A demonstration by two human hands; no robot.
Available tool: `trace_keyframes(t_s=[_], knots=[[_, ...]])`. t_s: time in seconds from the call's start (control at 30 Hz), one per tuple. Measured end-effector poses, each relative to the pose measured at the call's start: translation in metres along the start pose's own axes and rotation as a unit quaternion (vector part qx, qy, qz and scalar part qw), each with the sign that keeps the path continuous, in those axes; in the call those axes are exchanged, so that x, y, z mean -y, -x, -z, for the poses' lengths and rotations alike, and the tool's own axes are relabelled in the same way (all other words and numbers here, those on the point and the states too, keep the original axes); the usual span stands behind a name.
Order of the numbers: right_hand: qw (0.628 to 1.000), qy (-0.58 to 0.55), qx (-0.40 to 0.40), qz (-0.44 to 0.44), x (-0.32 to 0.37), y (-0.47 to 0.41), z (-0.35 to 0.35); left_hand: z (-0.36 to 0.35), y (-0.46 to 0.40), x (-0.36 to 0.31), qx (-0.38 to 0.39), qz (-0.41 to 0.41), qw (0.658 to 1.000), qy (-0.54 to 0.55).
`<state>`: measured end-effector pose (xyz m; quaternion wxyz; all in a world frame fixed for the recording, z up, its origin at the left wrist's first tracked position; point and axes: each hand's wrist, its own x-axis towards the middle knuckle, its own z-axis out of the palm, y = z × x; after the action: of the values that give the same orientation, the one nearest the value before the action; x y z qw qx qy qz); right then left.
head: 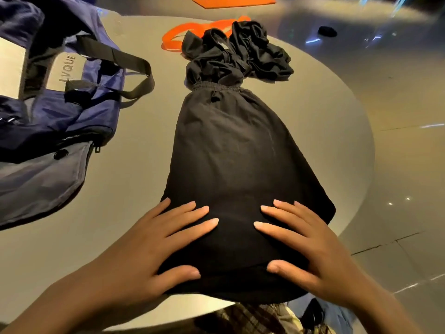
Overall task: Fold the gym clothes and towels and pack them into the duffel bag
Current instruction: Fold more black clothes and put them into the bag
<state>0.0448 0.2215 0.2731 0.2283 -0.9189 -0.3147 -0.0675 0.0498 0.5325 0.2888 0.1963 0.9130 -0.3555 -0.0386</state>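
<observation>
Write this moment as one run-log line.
left hand flat on black shorts | right hand flat on shorts | duffel bag open, left

The black shorts are matt woven cloth with a gathered elastic waistband at twelve o'clock. Beyond them lies a crumpled black garment of thinner, softer cloth. At nine o'clock the duffel bag is slightly shiny navy nylon with webbing straps. The round table looks smooth and matt.

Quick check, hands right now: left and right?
Left hand: open, fingers flat, pressing on the black shorts.
Right hand: open, fingers flat, pressing on the same shorts.
</observation>
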Motion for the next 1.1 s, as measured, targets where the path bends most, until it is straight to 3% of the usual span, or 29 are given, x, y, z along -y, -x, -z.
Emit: trace_keyframes(t_s=[0.2, 0.33, 0.47, 0.53, 0.6, 0.67, 0.73, 0.83, 0.97, 1.1], knots=[[0.999, 0.012, -0.027, 0.034, 0.0, 0.004, -0.007, -0.007, 0.002, -0.014, -0.081, 0.009, 0.997, -0.011], [0.991, 0.052, -0.101, 0.072, 0.001, 0.004, -0.016, -0.008, 0.0, -0.02, -0.149, 0.012, 0.989, -0.023], [0.981, 0.1, -0.139, 0.094, 0.006, -0.004, -0.011, 0.01, -0.005, -0.017, -0.132, -0.014, 0.991, -0.005], [0.989, 0.05, -0.118, 0.075, 0.013, -0.009, 0.005, 0.026, -0.008, -0.017, -0.121, -0.011, 0.991, 0.061], [0.993, -0.101, -0.059, 0.011, 0.024, -0.016, 0.034, 0.042, -0.011, -0.022, -0.113, 0.031, 0.974, 0.193], [0.963, -0.266, 0.015, -0.045, 0.03, -0.022, 0.062, 0.054, -0.014, -0.027, -0.098, 0.062, 0.938, 0.326], [0.943, -0.329, 0.039, -0.041, 0.028, -0.03, 0.08, 0.06, -0.019, -0.026, -0.082, 0.062, 0.92, 0.379], [0.924, -0.37, 0.094, -0.03, 0.024, -0.043, 0.092, 0.064, -0.027, -0.022, -0.083, 0.086, 0.904, 0.409], [0.927, -0.335, 0.167, -0.018, 0.021, -0.062, 0.109, 0.081, -0.036, -0.017, -0.07, 0.128, 0.887, 0.439], [0.942, -0.307, 0.131, -0.019, 0.008, -0.098, 0.128, 0.126, -0.055, -0.004, -0.059, 0.139, 0.901, 0.406]])
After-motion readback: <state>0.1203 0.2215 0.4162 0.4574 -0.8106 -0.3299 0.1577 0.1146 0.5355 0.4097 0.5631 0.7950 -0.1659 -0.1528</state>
